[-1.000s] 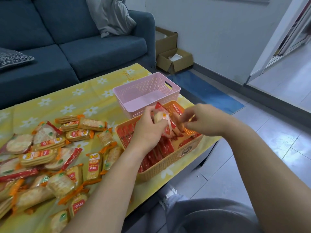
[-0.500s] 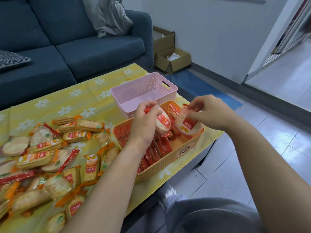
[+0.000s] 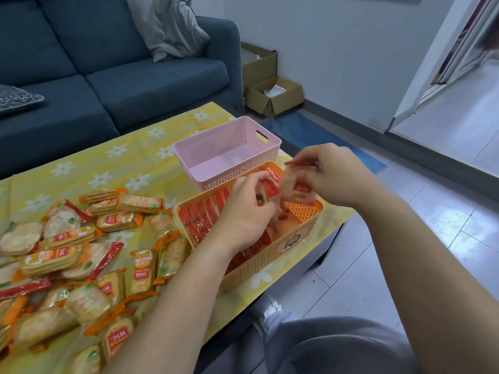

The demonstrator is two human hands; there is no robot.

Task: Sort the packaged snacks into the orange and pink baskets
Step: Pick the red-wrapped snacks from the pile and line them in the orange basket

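The orange basket point(image 3: 272, 259) stands at the table's right end with several red-wrapped snack packs stood in a row inside. Behind it sits the pink basket point(image 3: 229, 136), with nothing visible inside. My left hand point(image 3: 243, 211) reaches into the orange basket and grips a red-wrapped rice cracker pack point(image 3: 266, 188). My right hand point(image 3: 332, 176) pinches the top edge of another red-wrapped cracker pack point(image 3: 295, 188) just above the basket's far end. A large pile of orange- and red-wrapped snack packs point(image 3: 81, 255) lies on the table to the left.
A yellow flowered cloth point(image 3: 113, 157) covers the low table. A blue sofa point(image 3: 113, 76) with a grey cushion stands behind it. Cardboard boxes point(image 3: 272, 95) sit on the floor by the wall. My knee point(image 3: 324, 346) is below the table's near edge.
My left hand has lowered its pack down into the orange basket. My right hand has kept its pack pinched above the basket's far end, shifting slightly.
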